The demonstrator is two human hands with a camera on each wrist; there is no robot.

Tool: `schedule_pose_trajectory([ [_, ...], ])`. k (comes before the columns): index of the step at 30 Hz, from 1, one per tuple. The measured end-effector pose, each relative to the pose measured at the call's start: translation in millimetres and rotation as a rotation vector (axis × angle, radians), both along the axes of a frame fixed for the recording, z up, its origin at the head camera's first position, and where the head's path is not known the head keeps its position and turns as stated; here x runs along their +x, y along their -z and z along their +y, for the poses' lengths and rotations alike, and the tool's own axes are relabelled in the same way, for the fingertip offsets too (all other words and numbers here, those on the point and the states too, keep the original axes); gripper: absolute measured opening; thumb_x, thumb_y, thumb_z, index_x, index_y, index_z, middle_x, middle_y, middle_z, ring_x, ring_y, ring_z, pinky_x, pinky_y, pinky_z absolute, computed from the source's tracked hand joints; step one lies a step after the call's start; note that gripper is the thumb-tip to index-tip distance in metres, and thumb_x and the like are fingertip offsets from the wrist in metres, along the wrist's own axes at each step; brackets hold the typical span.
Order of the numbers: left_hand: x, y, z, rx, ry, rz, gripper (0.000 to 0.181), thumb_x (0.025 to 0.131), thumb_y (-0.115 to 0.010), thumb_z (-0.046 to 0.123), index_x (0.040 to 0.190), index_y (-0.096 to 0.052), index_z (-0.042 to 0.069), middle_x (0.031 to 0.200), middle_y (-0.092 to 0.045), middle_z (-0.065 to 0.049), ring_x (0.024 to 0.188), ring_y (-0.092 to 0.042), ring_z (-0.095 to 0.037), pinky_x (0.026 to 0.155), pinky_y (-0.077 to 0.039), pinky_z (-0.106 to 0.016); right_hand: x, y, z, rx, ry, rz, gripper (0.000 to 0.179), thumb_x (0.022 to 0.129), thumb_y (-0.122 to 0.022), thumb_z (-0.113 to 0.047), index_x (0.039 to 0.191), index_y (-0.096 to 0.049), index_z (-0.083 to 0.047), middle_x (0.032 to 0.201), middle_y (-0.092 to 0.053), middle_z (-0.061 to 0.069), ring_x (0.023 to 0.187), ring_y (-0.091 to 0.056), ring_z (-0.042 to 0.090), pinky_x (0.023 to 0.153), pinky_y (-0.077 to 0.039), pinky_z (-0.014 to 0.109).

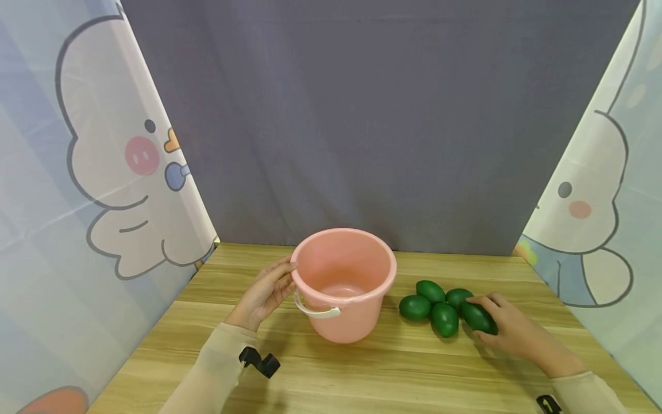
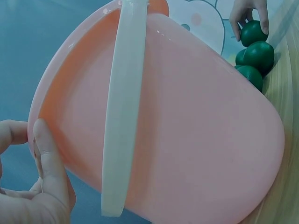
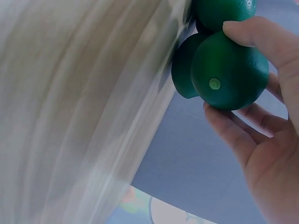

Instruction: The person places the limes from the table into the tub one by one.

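A pink bucket stands upright on the table, its white handle hanging down at the near left. With thumb and fingers, my left hand pinches the left side of its rim; the left wrist view shows the thumb under the lip. To the bucket's right, my right hand grips a smooth dark green, avocado-shaped fruit. Seen from the right wrist, a pale stem spot marks this fruit's end, with the thumb on one side and fingers on the other. Several like fruits lie bunched just left of it.
The wood-grained table ends at a dark grey curtain behind the bucket. Cartoon-printed cloths hang along both sides. The fruit cluster lies a short gap from the bucket's right wall.
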State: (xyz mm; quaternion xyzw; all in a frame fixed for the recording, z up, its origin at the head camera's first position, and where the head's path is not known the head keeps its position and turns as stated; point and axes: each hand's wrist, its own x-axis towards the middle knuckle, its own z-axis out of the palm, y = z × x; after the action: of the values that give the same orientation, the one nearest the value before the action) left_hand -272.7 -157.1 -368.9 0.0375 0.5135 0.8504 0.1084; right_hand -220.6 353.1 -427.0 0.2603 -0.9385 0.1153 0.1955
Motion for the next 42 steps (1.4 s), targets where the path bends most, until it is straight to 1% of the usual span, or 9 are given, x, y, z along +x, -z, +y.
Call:
schedule_pose_trajectory([
  [4, 0.2, -0.3, -0.2, 0.006, 0.005, 0.001, 0.045, 0.101, -0.055, 0.006, 0.144, -0.044, -0.001, 0.114, -0.059, -0.007, 0.078, -0.062, -0.006, 0.066, -0.056, -0.011, -1.8, 0.4, 0.4, 0.014, -0.019, 0.050, 0.067, 0.066, -0.094, -0.019, 0.124, -0.062, -0.007, 0.105, -0.057, 0.009, 0.083, -0.062, 0.023, 0.060, -0.056, 0.038],
  [9, 0.3, -0.4, -0.3, 0.009, 0.004, 0.001, 0.044, 0.101, -0.056, 0.005, 0.143, -0.044, -0.001, 0.113, -0.059, -0.008, 0.077, -0.062, -0.006, 0.065, -0.056, -0.011, -2.5, -0.4, -0.3, 0.026, -0.032, 0.084, 0.068, 0.064, -0.094, -0.019, 0.123, -0.062, -0.007, 0.104, -0.057, 0.007, 0.081, -0.061, 0.020, 0.058, -0.056, 0.036],
  [13, 0.4, -0.7, -0.1, 0.009, 0.006, 0.006, 0.045, 0.101, -0.057, 0.005, 0.143, -0.044, -0.001, 0.112, -0.059, -0.008, 0.077, -0.062, -0.006, 0.066, -0.056, -0.011, -2.5, -2.0, -1.5, 0.021, -0.035, 0.085, 0.068, 0.065, -0.094, -0.017, 0.124, -0.062, -0.007, 0.103, -0.056, 0.007, 0.080, -0.060, 0.018, 0.057, -0.054, 0.033],
  [19, 0.5, -1.0, -0.2, 0.011, 0.002, 0.002, 0.043, 0.101, -0.056, 0.005, 0.142, -0.046, -0.001, 0.113, -0.059, -0.007, 0.077, -0.061, -0.006, 0.065, -0.056, -0.011, -3.0, -4.2, -3.4, 0.007, -0.023, 0.078, 0.067, 0.066, -0.093, -0.015, 0.126, -0.061, -0.008, 0.106, -0.056, 0.009, 0.081, -0.060, 0.017, 0.057, -0.054, 0.031],
  [24, 0.7, -1.3, -0.1, 0.018, 0.003, 0.000, 0.042, 0.101, -0.056, 0.004, 0.142, -0.045, -0.001, 0.111, -0.060, -0.008, 0.076, -0.062, -0.006, 0.065, -0.056, -0.011, -3.1, -5.7, -3.9, -0.001, -0.036, 0.088, 0.067, 0.066, -0.093, -0.013, 0.125, -0.061, -0.008, 0.104, -0.056, 0.006, 0.079, -0.057, 0.012, 0.055, -0.052, 0.027],
  [30, 1.4, -1.4, -0.7, 0.023, 0.016, -0.002, 0.044, 0.101, -0.056, 0.005, 0.143, -0.043, -0.001, 0.111, -0.060, -0.007, 0.076, -0.063, -0.006, 0.065, -0.056, -0.011, -4.4, -7.8, -3.6, 0.001, -0.061, 0.130, 0.069, 0.064, -0.093, -0.011, 0.124, -0.060, -0.009, 0.105, -0.057, 0.006, 0.080, -0.059, 0.014, 0.056, -0.054, 0.028],
  [33, 1.5, -1.4, -1.2, 0.025, 0.023, 0.000, 0.043, 0.101, -0.056, 0.006, 0.142, -0.044, -0.001, 0.112, -0.060, -0.008, 0.076, -0.063, -0.006, 0.065, -0.056, -0.011, -5.8, -10.0, -3.7, -0.003, -0.077, 0.142, 0.069, 0.063, -0.093, -0.009, 0.124, -0.060, -0.008, 0.104, -0.058, 0.006, 0.079, -0.059, 0.012, 0.056, -0.053, 0.027],
  [37, 1.3, -1.5, -1.4, 0.031, 0.024, 0.000, 0.042, 0.101, -0.057, 0.006, 0.140, -0.045, -0.001, 0.113, -0.060, -0.008, 0.077, -0.063, -0.006, 0.066, -0.056, -0.011, -7.9, -14.7, -5.0, -0.006, -0.099, 0.148, 0.069, 0.063, -0.093, -0.009, 0.124, -0.060, -0.008, 0.103, -0.059, 0.004, 0.079, -0.056, 0.008, 0.054, -0.052, 0.025],
  [42, 1.1, -2.0, -1.5, 0.025, 0.025, -0.003, 0.044, 0.101, -0.057, 0.006, 0.142, -0.043, -0.001, 0.114, -0.059, -0.008, 0.077, -0.063, -0.006, 0.067, -0.056, -0.011, -10.3, -21.7, -7.5, 0.013, -0.125, 0.187, 0.070, 0.061, -0.094, -0.011, 0.123, -0.060, -0.008, 0.104, -0.060, 0.004, 0.081, -0.058, 0.011, 0.056, -0.054, 0.027],
])
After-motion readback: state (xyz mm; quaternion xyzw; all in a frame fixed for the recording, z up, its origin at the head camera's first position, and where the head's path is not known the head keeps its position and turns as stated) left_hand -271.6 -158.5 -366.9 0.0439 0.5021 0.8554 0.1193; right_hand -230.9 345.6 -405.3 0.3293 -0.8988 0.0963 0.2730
